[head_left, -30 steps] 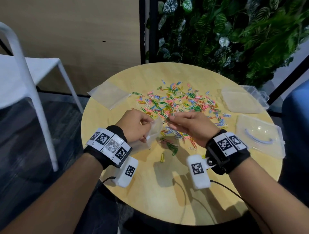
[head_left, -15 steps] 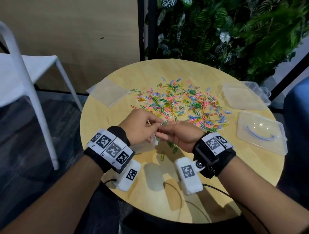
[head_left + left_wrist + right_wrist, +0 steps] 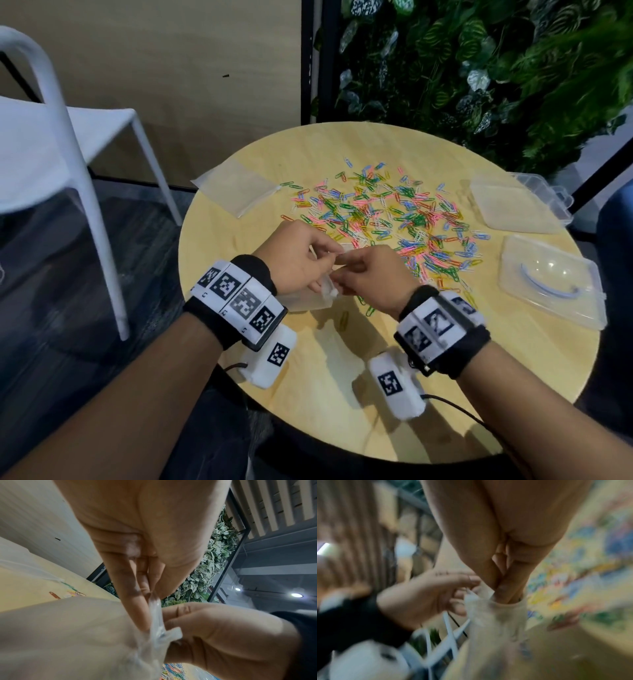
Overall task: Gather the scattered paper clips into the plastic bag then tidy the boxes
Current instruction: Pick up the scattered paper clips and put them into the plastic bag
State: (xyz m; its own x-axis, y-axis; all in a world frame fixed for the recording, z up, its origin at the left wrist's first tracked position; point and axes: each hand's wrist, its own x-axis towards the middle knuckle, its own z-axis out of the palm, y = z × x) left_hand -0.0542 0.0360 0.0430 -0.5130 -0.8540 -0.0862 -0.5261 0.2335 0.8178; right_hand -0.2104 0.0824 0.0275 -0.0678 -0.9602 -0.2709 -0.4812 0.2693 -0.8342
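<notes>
Head view shows both hands meeting over the near middle of the round wooden surface (image 3: 308, 394). The left hand (image 3: 294, 260) pinches the mouth of a clear plastic bag (image 3: 308, 301) between thumb and fingers, and the right hand (image 3: 370, 277) has its fingers pushed into the bag's opening. Coloured paper clips (image 3: 394, 216) lie scattered just beyond the hands. Two clear plastic boxes (image 3: 548, 277) sit at the right edge, and a second bag (image 3: 236, 186) lies flat at the far left.
</notes>
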